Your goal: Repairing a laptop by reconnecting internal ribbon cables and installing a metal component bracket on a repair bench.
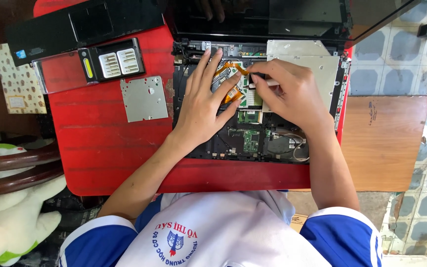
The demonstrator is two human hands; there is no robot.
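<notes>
Left hand (204,101) flat, fingers spread on opened laptop (253,138); right hand (290,91) pinching white tool (269,83) w/ fingertips.

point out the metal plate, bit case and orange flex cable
metal plate (144,99), head view, centre of its face
bit case (112,63), head view, on the bit rows
flex cable (233,94), head view, lower orange strip by the left fingers

From my remote seat I see a glossy red worktop (100,143) beside a brown wooden board (386,143). Pale blue patterned floor tiles (396,54) lie at right in bright daylight; dark curved wooden chair rails (16,170) sit at left.
</notes>
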